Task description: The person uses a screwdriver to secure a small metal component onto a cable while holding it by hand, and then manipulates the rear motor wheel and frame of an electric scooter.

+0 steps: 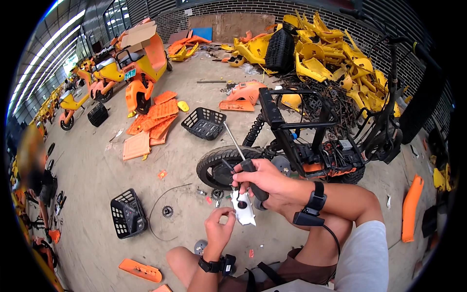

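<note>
A white plastic housing with a dark round hole is in front of me, above the floor. My left hand pinches at its left edge with thumb and forefinger. To the upper right, my right hand is closed around the black handle of a screwdriver, whose long metal shaft points up and away to the left. A thin black cable runs from the fingers of that hand down to the housing. Just beyond is the rear wheel of a stripped black scooter frame.
Black plastic baskets stand on the floor, one holding a dark part. A sprocket, thin wire and small metal pieces lie left of my hands. Orange panels, a yellow panel heap and parked scooters stand farther off. Another person is at far left.
</note>
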Demonstrator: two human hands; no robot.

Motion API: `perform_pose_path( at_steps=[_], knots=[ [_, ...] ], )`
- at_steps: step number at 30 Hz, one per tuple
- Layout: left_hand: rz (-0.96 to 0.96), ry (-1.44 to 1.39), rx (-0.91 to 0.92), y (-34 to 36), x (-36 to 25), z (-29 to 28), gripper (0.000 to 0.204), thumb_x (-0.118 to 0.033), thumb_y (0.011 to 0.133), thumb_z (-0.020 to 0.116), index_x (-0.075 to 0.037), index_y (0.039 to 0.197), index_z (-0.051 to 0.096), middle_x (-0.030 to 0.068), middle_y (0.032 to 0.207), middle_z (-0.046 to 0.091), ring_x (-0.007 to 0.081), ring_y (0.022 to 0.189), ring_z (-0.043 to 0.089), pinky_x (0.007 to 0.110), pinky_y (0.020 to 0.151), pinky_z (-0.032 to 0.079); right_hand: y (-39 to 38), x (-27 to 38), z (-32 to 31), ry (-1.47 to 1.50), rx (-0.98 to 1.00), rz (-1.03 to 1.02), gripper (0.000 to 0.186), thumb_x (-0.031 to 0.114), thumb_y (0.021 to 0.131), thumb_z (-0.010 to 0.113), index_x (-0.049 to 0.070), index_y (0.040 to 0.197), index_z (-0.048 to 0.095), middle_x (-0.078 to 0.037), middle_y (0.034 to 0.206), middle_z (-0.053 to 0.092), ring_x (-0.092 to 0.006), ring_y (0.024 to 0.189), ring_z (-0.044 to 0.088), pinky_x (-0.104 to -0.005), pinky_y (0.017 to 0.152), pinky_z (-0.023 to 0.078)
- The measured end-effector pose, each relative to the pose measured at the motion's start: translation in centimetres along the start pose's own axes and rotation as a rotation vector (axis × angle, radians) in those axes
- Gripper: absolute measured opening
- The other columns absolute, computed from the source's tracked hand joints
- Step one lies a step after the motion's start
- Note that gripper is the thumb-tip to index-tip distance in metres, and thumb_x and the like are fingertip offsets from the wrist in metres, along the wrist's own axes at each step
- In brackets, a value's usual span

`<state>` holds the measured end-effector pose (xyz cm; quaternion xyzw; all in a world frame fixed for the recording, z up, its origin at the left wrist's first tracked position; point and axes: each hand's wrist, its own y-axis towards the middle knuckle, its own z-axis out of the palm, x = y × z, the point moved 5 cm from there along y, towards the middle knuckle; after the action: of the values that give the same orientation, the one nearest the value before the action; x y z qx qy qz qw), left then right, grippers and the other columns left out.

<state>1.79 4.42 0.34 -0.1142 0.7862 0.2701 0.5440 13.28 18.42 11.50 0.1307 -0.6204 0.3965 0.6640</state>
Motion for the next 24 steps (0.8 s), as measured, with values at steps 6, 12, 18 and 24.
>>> perform_pose_path(
  at_steps=[6, 12, 18, 24],
  knots=[
    [0.137, 0.003, -0.041, 0.9, -1.9, -0.3, 0.030, 0.000, 0.084, 0.068, 0.001, 0.114, 0.065, 0.0172, 0.113, 0.067, 0.0265, 0.100, 0.066, 0.035, 0.089, 0.051, 0.0, -0.4, -0.1, 0.026, 0.014, -0.002, 0.025, 0.008, 0.087, 0.068, 0.001, 0.109, 0.057, -0.012, 0.088, 0.068, -0.0138, 0.067, 0.066, -0.0224, 0.048, 0.045],
    [0.071, -0.131, 0.070, 0.6, -0.8, 0.7, 0.027, -0.002, 0.091, 0.062, 0.002, 0.117, 0.065, 0.0150, 0.114, 0.068, 0.0229, 0.103, 0.065, 0.033, 0.092, 0.049, -0.5, -0.1, 0.4, 0.081, 0.065, -0.018, 0.028, 0.007, 0.086, 0.069, -0.001, 0.110, 0.056, -0.013, 0.088, 0.068, -0.0148, 0.067, 0.067, -0.0220, 0.047, 0.046],
    [-0.259, -0.514, 0.264, 0.0, -0.6, 1.3, 0.023, -0.007, 0.097, 0.058, 0.006, 0.115, 0.065, 0.0114, 0.107, 0.072, 0.0144, 0.098, 0.065, 0.030, 0.088, 0.052, -0.7, 0.2, 0.1, 0.124, 0.084, -0.028, 0.028, 0.006, 0.085, 0.069, -0.001, 0.109, 0.056, -0.013, 0.088, 0.068, -0.0139, 0.067, 0.066, -0.0214, 0.047, 0.047],
    [-0.262, -0.606, 0.346, 0.2, -0.7, 1.0, 0.024, -0.006, 0.098, 0.057, 0.009, 0.116, 0.064, 0.0148, 0.106, 0.071, 0.0175, 0.099, 0.067, 0.030, 0.089, 0.052, -0.5, 0.3, -0.5, 0.136, 0.037, -0.045, 0.026, 0.006, 0.085, 0.069, 0.000, 0.107, 0.056, -0.013, 0.088, 0.067, -0.0134, 0.066, 0.065, -0.0216, 0.047, 0.047]
  ],
)
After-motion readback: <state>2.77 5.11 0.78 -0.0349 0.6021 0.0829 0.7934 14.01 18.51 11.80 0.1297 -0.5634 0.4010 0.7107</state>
